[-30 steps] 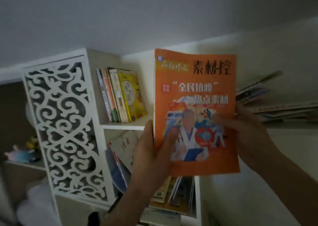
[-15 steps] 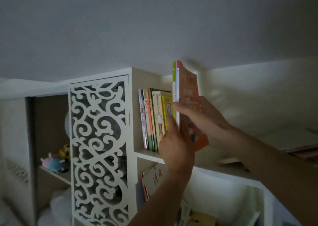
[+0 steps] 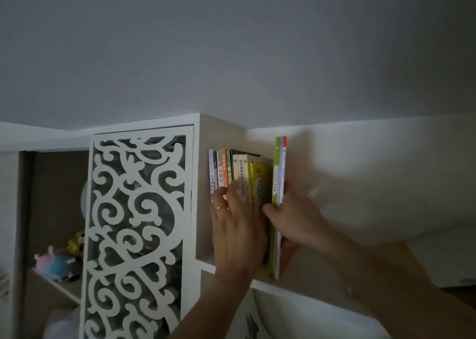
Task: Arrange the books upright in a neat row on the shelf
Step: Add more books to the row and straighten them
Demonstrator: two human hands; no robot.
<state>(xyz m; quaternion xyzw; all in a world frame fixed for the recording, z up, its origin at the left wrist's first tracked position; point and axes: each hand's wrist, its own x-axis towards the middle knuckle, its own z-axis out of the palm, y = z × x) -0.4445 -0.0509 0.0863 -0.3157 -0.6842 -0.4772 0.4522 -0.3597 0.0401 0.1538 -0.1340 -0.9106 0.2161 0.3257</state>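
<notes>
- Shelf (image 3: 304, 279), white, centre to lower right of frame; fretwork panel (image 3: 139, 235) at its left
- Row of books (image 3: 242, 173), upright, centre frame, against shelf's left wall
- Thin books (image 3: 279, 171), green, white and orange spines, upright just right of row
- Right hand (image 3: 296, 217); fingers and thumb clasp thin books
- Left hand (image 3: 237, 227); ringed, fingers spread flat against row's spines
- Plush toys (image 3: 58, 261), lower left
</notes>
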